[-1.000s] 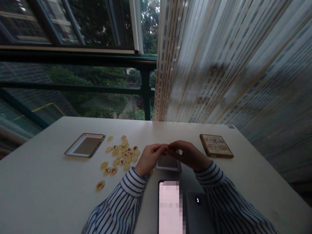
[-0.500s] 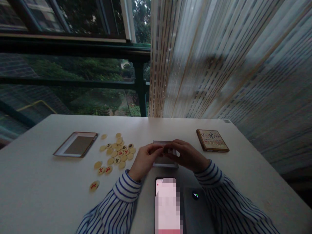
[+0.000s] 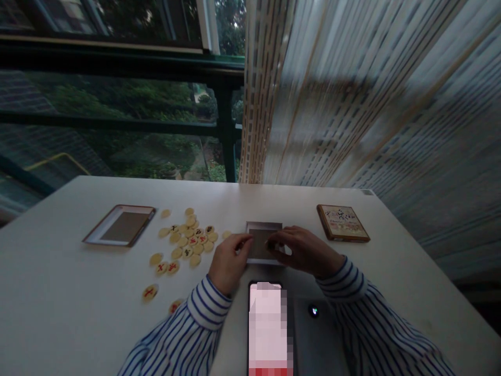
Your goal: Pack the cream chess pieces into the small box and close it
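Observation:
A shallow grey-bottomed box (image 3: 264,262) lies open in the middle of the table. My right hand (image 3: 303,250) is over its right side, fingers curled and pinching a small round Chinese chess piece (image 3: 267,244), mostly hidden by the fingertips. At the box's left edge is my left hand (image 3: 230,263), its thumb and fingers closed together; whatever they hold, if anything, is hidden. To the left lies a loose cluster of round pale chess pieces (image 3: 182,242), some face up with red or black characters. One piece (image 3: 227,235) sits just beyond my left hand.
An open tray-like lid (image 3: 124,228) lies at the far left. A closed printed box (image 3: 343,223) is at the right. In front of me are a phone (image 3: 268,324) with a blurred screen and a dark flat device (image 3: 319,339). A window and striped curtain stand behind the table.
My hands were together over the box; now they are apart, the left drawn back left and down, the right slightly right. More of the box's bottom shows. The view has tilted slightly.

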`<act>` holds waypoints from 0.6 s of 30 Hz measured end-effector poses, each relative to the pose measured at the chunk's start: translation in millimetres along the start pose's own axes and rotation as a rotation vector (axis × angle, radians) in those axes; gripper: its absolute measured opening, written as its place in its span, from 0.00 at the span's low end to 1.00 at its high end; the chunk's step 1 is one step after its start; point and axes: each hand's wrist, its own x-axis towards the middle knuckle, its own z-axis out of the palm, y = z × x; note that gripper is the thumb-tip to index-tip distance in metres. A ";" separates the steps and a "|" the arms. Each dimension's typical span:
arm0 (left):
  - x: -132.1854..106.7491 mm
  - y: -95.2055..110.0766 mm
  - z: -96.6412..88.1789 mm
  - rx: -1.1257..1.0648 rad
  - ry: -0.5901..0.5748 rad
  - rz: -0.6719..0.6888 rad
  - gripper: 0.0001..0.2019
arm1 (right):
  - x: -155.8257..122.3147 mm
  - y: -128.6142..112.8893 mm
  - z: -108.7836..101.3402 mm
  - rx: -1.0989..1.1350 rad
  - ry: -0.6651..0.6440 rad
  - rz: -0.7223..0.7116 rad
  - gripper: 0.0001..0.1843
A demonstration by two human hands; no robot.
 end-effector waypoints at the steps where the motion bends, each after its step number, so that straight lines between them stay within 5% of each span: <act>1: -0.3 -2.6 -1.3 0.076 0.024 0.029 0.12 | -1.2 0.9 -1.3 -0.004 -0.011 0.019 0.08; 9: -3.9 -11.1 0.1 0.456 0.018 0.143 0.11 | -10.0 8.5 -6.6 -0.048 -0.110 0.119 0.07; 18: -3.6 -14.9 1.6 0.451 -0.002 0.109 0.12 | -9.4 10.7 0.0 -0.144 -0.209 0.141 0.08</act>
